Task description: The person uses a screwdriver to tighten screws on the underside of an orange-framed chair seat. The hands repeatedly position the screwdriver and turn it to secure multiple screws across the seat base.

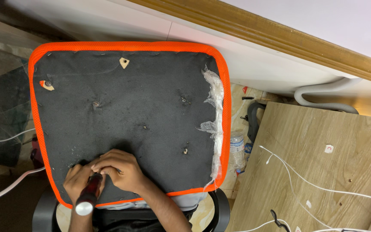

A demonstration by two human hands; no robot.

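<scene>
Both hands, left hand (77,180) and right hand (119,169), are closed around a screwdriver (89,195) at the near-left of the seat underside (129,111), where the other screw holes are without screws.

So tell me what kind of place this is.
Probably an indoor room used for furniture repair or assembly: an upturned chair seat edged in orange mesh, a loose wooden board on the floor with white cables, and a plastic bottle.
</scene>
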